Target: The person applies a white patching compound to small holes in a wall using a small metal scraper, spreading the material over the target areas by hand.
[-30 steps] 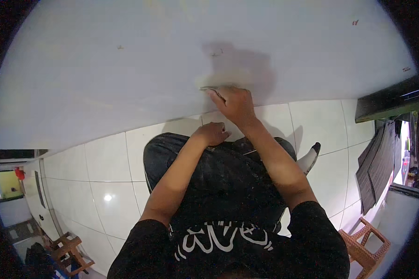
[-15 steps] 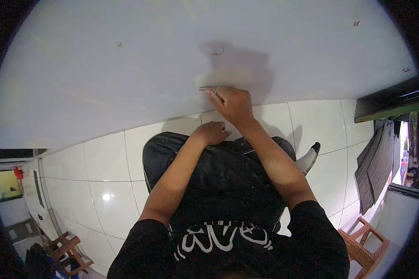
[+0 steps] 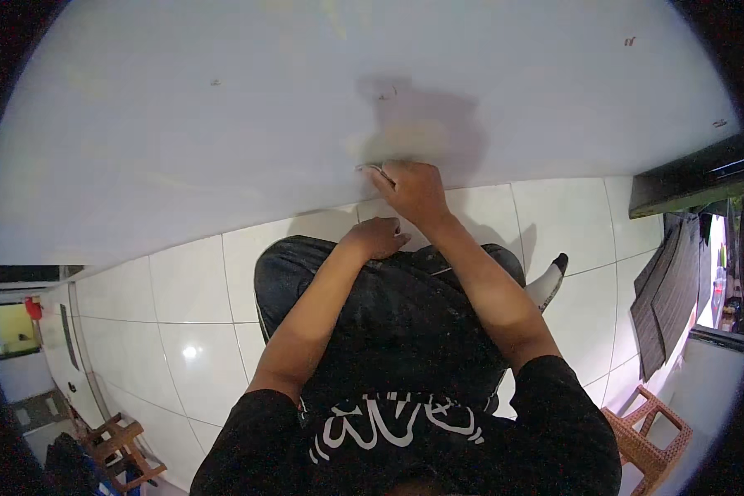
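Observation:
My right hand (image 3: 413,192) presses against the low part of the pale wall (image 3: 182,149), just above the floor line. It is closed on a thin folded sheet that looks like sandpaper (image 3: 375,170), whose light edge sticks out past the thumb. Most of that sheet is hidden under the fingers. My left hand (image 3: 378,237) rests on my dark trousers (image 3: 388,322), fingers loosely bent and thumb a little apart, with nothing visible in it. Around the right hand the wall shows a yellowish patch and my shadow.
White floor tiles (image 3: 194,289) surround my folded legs; a socked foot (image 3: 548,283) pokes out to the right. Brown woven stools stand at the lower right (image 3: 649,430) and lower left (image 3: 124,450). Grey striped cloth (image 3: 668,289) hangs at the right. Small brown marks (image 3: 630,41) dot the wall.
My right hand has slid slightly down the wall with the folded sheet. The left hand stays where it was on my lap.

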Demonstrator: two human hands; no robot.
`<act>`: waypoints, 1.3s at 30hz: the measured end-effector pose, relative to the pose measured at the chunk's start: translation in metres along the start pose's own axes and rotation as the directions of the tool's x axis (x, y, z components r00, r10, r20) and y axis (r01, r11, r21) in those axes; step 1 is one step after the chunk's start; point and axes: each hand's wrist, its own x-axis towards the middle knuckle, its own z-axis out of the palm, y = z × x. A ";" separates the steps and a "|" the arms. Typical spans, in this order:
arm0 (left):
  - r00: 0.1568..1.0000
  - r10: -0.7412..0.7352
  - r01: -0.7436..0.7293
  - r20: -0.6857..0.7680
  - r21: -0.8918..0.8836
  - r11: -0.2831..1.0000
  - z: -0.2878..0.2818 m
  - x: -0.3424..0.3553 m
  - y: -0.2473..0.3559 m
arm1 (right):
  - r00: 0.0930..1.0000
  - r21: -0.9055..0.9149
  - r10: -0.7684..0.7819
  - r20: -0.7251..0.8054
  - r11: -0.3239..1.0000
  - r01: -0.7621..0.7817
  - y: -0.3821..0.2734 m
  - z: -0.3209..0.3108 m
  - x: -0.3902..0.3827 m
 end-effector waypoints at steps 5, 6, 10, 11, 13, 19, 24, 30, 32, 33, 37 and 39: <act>1.000 0.024 -0.023 -0.019 0.007 1.000 -0.001 -0.002 0.003 | 0.999 -0.029 0.041 -0.019 0.999 -0.041 0.002 -0.002 -0.002; 0.999 0.022 -0.022 -0.040 -0.005 1.000 0.003 -0.002 0.001 | 0.999 -0.027 0.039 -0.019 0.999 -0.039 0.000 0.000 -0.001; 1.000 -0.004 0.003 -0.029 -0.035 0.999 -0.001 -0.008 -0.002 | 0.999 0.015 0.039 0.009 0.999 -0.039 -0.007 -0.003 0.000; 1.000 -0.007 0.006 -0.027 -0.038 0.999 -0.002 -0.009 -0.001 | 0.999 0.073 0.045 -0.027 0.996 -0.043 -0.009 -0.005 0.000; 1.000 -0.002 0.002 -0.002 -0.006 1.000 -0.005 -0.005 0.006 | 0.999 0.025 0.002 -0.053 1.000 -0.001 0.002 0.001 -0.001; 1.000 -0.009 0.009 -0.009 -0.019 1.000 -0.009 -0.013 0.005 | 0.999 0.024 0.001 -0.037 1.000 0.000 -0.010 -0.007 0.003; 1.000 0.008 -0.008 -0.010 0.002 1.000 -0.001 -0.002 0.002 | 0.996 -0.044 -0.069 -0.049 0.997 0.067 0.006 0.003 0.001; 1.000 0.001 -0.001 0.019 -0.003 1.000 -0.003 -0.008 0.002 | 0.993 -0.013 -0.021 -0.118 1.000 0.020 -0.014 -0.013 0.008; 0.999 0.029 -0.030 0.030 0.016 0.999 -0.004 0.001 0.010 | 1.000 -0.085 -0.026 -0.007 0.996 0.026 0.009 -0.005 -0.002; 1.000 0.013 -0.014 0.023 0.016 1.000 0.001 0.003 0.004 | 1.000 -0.080 -0.027 -0.009 0.996 0.026 0.004 -0.004 0.001; 0.999 0.002 -0.003 -0.034 -0.006 1.000 0.006 -0.002 -0.010 | 0.990 0.048 0.006 -0.140 0.999 0.001 -0.030 -0.026 0.020; 1.000 -0.007 0.007 -0.005 -0.008 1.000 0.000 -0.009 0.002 | 0.986 0.038 0.047 -0.157 0.998 -0.042 -0.023 -0.025 0.016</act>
